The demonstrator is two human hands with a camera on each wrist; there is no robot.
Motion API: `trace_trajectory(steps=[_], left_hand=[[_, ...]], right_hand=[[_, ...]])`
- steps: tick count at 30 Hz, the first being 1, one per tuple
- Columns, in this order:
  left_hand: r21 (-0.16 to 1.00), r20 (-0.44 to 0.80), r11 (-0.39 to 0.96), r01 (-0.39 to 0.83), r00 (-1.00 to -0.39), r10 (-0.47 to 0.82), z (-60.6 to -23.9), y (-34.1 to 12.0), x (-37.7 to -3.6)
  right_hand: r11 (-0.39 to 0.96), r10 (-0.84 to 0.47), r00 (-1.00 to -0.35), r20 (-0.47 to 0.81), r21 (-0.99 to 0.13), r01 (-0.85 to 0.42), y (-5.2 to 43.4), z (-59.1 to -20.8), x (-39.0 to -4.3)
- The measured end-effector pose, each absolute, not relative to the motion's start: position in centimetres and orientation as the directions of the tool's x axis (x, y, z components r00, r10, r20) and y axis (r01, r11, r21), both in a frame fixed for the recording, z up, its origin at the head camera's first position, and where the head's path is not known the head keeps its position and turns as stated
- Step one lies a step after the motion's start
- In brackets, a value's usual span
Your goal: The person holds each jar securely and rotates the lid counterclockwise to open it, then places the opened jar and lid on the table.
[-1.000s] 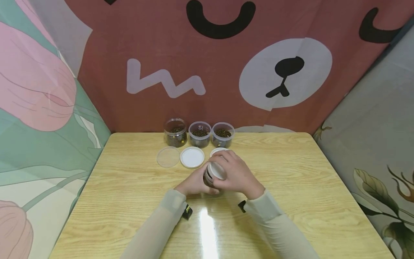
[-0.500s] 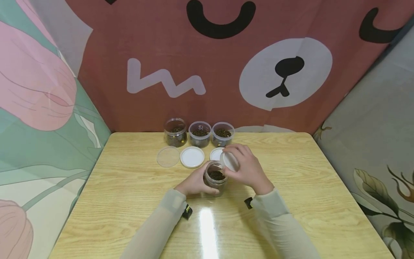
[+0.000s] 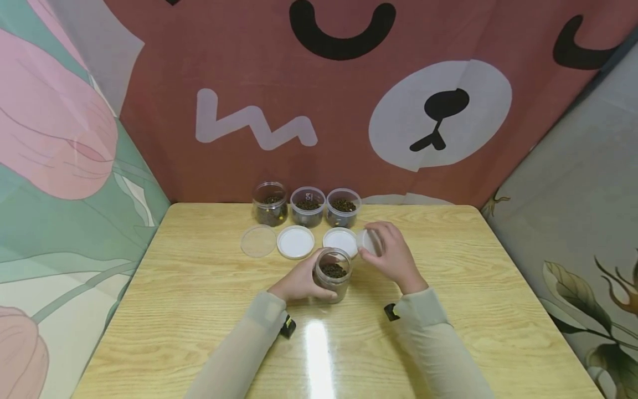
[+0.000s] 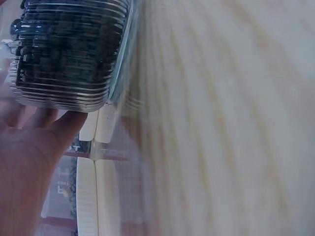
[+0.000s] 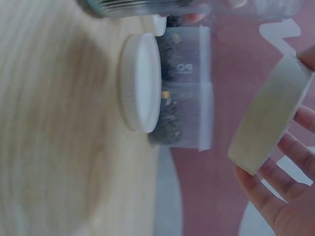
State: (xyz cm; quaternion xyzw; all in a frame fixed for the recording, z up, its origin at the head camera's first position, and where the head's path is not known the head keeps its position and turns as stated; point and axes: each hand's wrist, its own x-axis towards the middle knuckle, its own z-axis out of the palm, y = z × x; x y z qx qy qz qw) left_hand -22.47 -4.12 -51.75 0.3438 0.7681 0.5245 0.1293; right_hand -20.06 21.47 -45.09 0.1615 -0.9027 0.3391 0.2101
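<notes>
Near the middle of the wooden table (image 3: 448, 310), the left hand (image 3: 299, 284) wraps around the lower side of an open clear jar (image 3: 332, 272) of dark dried bits, its fingers curled against the ribbed wall while the jar stands upright on the tabletop; the left wrist view shows the palm and thumb pressed to the jar's threaded side. The right hand (image 3: 391, 256) is raised just right of the jar, apart from it, its fingertips pinching a white lid (image 3: 370, 242) by the rim, the lid tilted on edge above the table. Both forearms in pale sleeves reach in from the near edge and angle toward each other. Beyond the jar, a flat white lid (image 3: 340, 241) lies just left of the held one, then another white lid (image 3: 296, 242) and a clear lid (image 3: 258, 241) farther left. Along the far edge, three open clear tubs (image 3: 308, 206) of the same dark contents stand in a row.
</notes>
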Motion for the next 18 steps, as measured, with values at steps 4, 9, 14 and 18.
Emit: trace_trajectory(steps=[4, 9, 14, 18], left_hand=[[0.890, 0.169, 0.215, 0.403, -0.728, 0.664, -51.7, -4.2, -22.5], [0.889, 0.173, 0.208, 0.408, -0.719, 0.673, -51.6, -4.2, -22.4], [0.890, 0.164, 0.211, 0.403, -0.716, 0.679, -51.5, -4.2, -22.4], [0.895, 0.159, 0.205, 0.395, -0.715, 0.681, -51.6, -4.2, -22.5]], right_hand=[[0.684, -0.087, -0.897, 0.433, -0.629, -0.370, 21.8, -46.3, -20.5], [0.643, -0.011, -0.938, 0.347, -0.716, -0.272, 22.0, -47.6, -21.0], [0.598, 0.081, -0.957, 0.279, -0.782, -0.178, 22.3, -48.4, -21.5], [0.571, 0.142, -0.956, 0.256, -0.811, -0.132, 22.6, -48.9, -21.9]])
